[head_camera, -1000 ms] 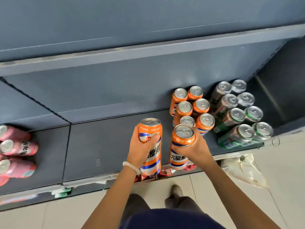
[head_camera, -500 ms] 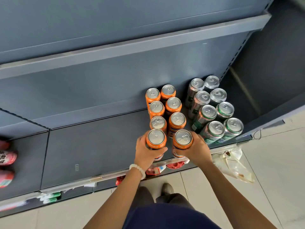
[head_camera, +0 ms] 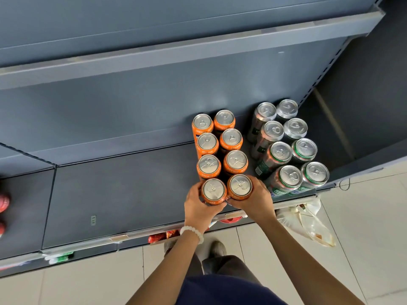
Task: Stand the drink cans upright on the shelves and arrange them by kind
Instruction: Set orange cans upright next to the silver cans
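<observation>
On the dark grey metal shelf [head_camera: 123, 194] stand eight orange drink cans [head_camera: 220, 155] in two rows, upright. The left hand [head_camera: 199, 208] grips the front-left orange can [head_camera: 213, 191], and the right hand [head_camera: 256, 201] grips the front-right orange can [head_camera: 239, 187]. Just beside them, to the right, stand eight silver and green cans [head_camera: 288, 144].

Dark grey shelf [head_camera: 123, 194] here. Orange cans [head_camera: 230, 139] stand upright in two rows, and green-and-silver cans [head_camera: 279, 150] are right beside them.
</observation>
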